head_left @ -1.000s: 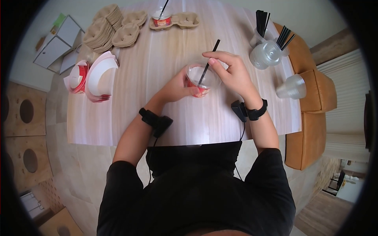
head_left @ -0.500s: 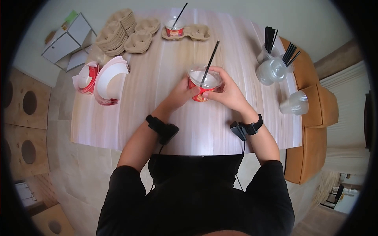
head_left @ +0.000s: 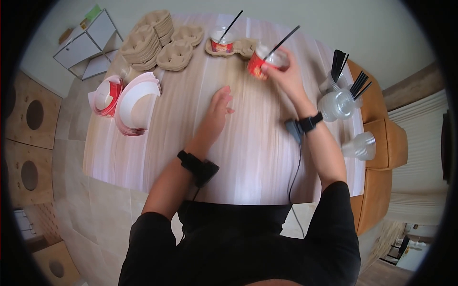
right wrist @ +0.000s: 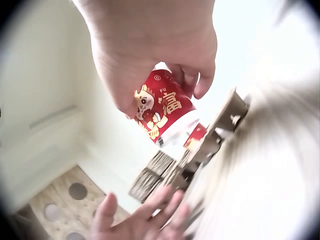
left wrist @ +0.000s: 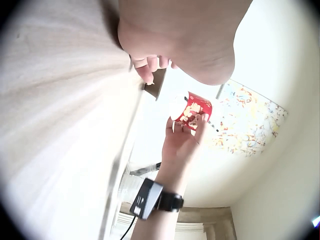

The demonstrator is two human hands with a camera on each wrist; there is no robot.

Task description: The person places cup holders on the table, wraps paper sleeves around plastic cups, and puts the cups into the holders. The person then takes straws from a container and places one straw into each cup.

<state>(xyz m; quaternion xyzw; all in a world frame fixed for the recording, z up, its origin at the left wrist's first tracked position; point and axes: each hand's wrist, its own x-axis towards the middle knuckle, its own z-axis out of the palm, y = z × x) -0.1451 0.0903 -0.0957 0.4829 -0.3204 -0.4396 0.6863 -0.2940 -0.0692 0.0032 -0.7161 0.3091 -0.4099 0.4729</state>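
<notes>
My right hand [head_left: 290,78] grips a clear plastic cup [head_left: 257,66] with a red printed sleeve and a black straw [head_left: 286,38] standing out of its top. In the right wrist view the red sleeve [right wrist: 167,105] shows a cartoon figure, with thumb and fingers round it. The cup is tilted and overlaps the right end of a brown pulp cup carrier [head_left: 244,46] in the head view. A second red-sleeved cup [head_left: 222,46] with a straw sits in the carrier's left compartment. My left hand [head_left: 218,110] is over the middle of the table, fingers extended and holding nothing.
Stacked pulp carriers [head_left: 140,45] stand at the far left. Red sleeves [head_left: 104,97] and curved paper pieces [head_left: 136,105] lie below them. On the right are black straws [head_left: 338,64], clear lids [head_left: 336,106] and nested plastic cups [head_left: 363,145].
Both hands were round the cup half a second ago. Now the left hand has let go, and the right hand has carried the cup forward and right towards the carrier.
</notes>
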